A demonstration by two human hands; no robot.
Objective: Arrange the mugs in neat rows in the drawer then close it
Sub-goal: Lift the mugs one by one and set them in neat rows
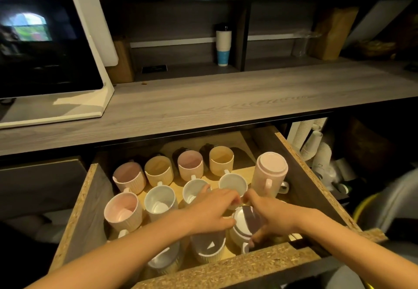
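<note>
Gripping a tilted white mug point(245, 223), left hand point(212, 213) and right hand point(270, 215) sit just beside an inverted pink mug point(270, 172).

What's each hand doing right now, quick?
Left hand: fingers curled beside the tilted white mug; whether it grips it cannot be told.
Right hand: holds the tilted white mug, fingers curled round it.

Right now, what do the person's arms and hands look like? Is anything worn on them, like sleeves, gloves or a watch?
The left forearm and the right forearm are bare as far as the picture's edge; no sleeves show. The left hand and the right hand wear no gloves. No watch or bracelet shows on either wrist. Rings are too small to tell.
</note>
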